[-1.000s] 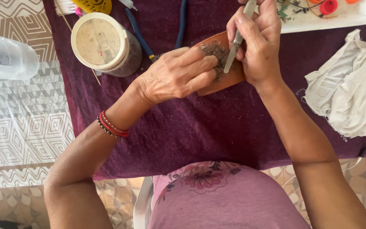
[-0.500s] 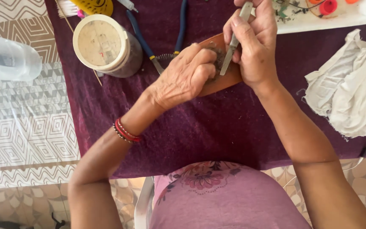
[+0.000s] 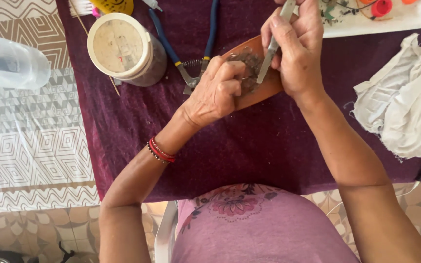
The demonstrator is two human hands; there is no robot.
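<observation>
Leather strip lies on the purple surface, your left hand clenched pinning it while your right hand grips a metal tool that could slip and jab your fingers.

Tool top cut off; workpiece detail unclear.

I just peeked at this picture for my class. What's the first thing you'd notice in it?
Two hands meet at the top middle over a small brown board on a dark purple cloth. The left hand presses on something small there, and the right hand holds a thin metal tool with its tip on it. To the left stand a round jar with a pale lid and blue-handled pliers.
</observation>
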